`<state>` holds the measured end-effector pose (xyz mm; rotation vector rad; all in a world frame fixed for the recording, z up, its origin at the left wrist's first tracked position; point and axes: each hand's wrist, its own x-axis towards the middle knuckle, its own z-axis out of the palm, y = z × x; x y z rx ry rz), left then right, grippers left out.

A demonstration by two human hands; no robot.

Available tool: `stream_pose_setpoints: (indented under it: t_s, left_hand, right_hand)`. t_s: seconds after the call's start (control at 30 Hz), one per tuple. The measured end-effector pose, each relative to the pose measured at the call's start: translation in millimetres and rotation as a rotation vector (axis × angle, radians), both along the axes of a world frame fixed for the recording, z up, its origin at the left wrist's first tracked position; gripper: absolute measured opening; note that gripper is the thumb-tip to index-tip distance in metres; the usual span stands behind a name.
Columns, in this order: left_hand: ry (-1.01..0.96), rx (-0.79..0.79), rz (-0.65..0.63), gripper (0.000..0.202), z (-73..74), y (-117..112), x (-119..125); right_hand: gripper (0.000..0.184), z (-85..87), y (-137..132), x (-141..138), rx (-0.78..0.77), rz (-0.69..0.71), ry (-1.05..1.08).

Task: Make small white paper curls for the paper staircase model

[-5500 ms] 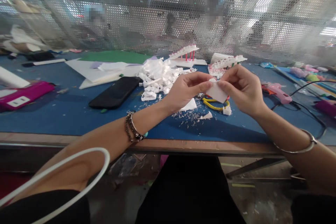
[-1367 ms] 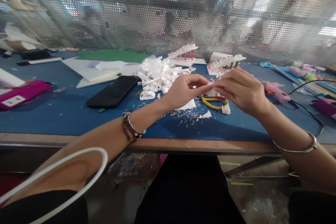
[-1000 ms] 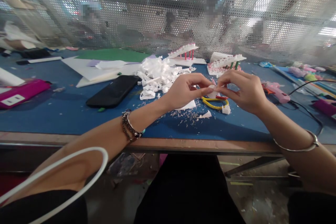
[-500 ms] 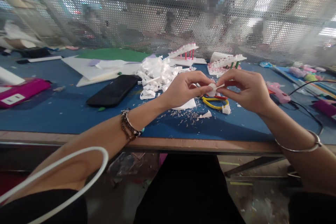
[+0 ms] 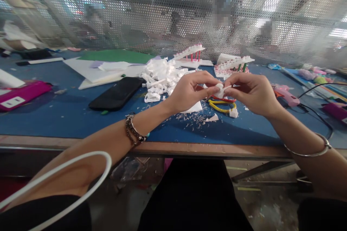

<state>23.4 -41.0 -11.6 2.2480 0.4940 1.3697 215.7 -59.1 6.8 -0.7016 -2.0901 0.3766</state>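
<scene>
Ahead, perforated screen (image 5: 151,18) beyond blue tabletop (image 5: 67,122)

Black smartphone (image 5: 116,94) lying flat left of centre on a blue tabletop (image 5: 67,124), with some magenta thing (image 5: 29,93) further left. Behind the phone there's a big green sheet (image 5: 116,56). Pink glue gun (image 5: 287,95) is over on the right, black cable (image 5: 324,114) beside it, and a perforated metal screen (image 5: 151,16) runs along the far side.

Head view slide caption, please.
Left hand and right hand pinch a small white piece above the blue tabletop, near heaped white scraps.
</scene>
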Motion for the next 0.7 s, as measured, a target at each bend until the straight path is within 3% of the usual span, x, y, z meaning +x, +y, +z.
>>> stream_pose_setpoints:
  t_s: [0.47,0.7]
  left_hand:
    - [0.036,0.396,0.149,0.018,2.3,-9.7,2.2]
    - [0.059,0.281,0.049,0.016,7.6,-5.7,-2.1]
  right_hand:
    - [0.012,-4.7,-4.7,-3.4,0.013,-0.049,0.105]
    - [0.007,-1.9,-6.3,-2.4,0.049,0.000,0.078]
